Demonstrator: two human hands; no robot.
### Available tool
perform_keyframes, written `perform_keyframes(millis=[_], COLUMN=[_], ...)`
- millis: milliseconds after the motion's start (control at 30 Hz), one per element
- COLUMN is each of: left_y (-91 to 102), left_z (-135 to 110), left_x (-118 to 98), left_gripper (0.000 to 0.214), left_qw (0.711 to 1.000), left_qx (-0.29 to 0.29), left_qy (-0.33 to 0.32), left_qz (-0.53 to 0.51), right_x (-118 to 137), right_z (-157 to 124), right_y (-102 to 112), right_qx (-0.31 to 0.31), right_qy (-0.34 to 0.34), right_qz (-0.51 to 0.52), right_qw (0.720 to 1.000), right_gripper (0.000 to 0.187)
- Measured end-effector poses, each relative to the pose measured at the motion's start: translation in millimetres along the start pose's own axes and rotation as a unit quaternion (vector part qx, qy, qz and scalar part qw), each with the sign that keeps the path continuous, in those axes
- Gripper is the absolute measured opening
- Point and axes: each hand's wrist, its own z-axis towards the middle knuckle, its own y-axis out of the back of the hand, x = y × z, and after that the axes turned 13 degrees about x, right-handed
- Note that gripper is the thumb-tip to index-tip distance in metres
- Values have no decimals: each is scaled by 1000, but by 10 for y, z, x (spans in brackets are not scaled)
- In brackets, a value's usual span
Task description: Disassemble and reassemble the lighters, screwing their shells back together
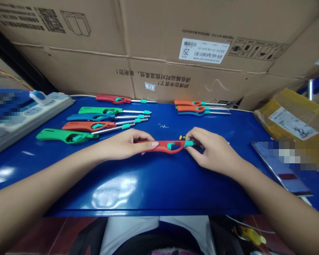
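A red long-nosed gas lighter (166,146) with a teal trigger and teal collar lies level between my two hands, just above the blue table. My left hand (127,144) is closed on its handle end, thumb on top. At the other end, my right hand (210,148) pinches it by the teal collar, and its fingers hide most of the metal tube. A small yellow and black piece (182,137) shows beside the right fingertips; whether the hand holds it, I cannot tell. Thin white scraps (163,126) lie behind the lighter.
Several lighters, including a green one (66,136), lie at the left. Another stack, with an orange lighter (187,103) on top, lies back right. A power strip (37,109) borders the left, a phone (280,170) and taped box (289,124) the right. Cardboard (154,42) walls the back.
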Motion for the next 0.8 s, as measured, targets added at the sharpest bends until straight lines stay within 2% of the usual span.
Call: perform_keyframes(millis=[67, 133, 200, 267, 467, 633, 733, 800], left_y=[-19, -77, -146, -198, -210, -169, -148, -148], left_z=[-15, -28, -32, -26, 6, 24, 47, 70], left_x=[8, 6, 1, -4, -4, 43, 77, 85], left_gripper=[41, 35, 29, 28, 37, 35, 37, 40], left_qw=[1000, 996, 986, 980, 989, 988, 987, 987], left_qx=[-8, -42, -81, -101, -90, -72, -60, -42], left_qy=[-28, -78, -124, -143, -92, -90, -80, -61], left_qz=[-2, 19, 72, 93, -70, -106, -125, -143], right_x=[4, 30, 62, 75, 24, 14, -56, -145], right_z=[4, 6, 13, 25, 47, 44, 63, 84], right_y=[24, 27, 10, -18, -64, -29, -3, -7], right_qx=[42, 97, 111, 85, 23, 4, -29, -48], right_qy=[17, 50, 67, 67, 45, 26, -17, -30], right_qz=[72, 143, 186, 200, 194, 209, 171, 103], right_qw=[996, 984, 974, 974, 980, 978, 985, 993], right_gripper=[16, 19, 17, 22, 22, 23, 37, 29])
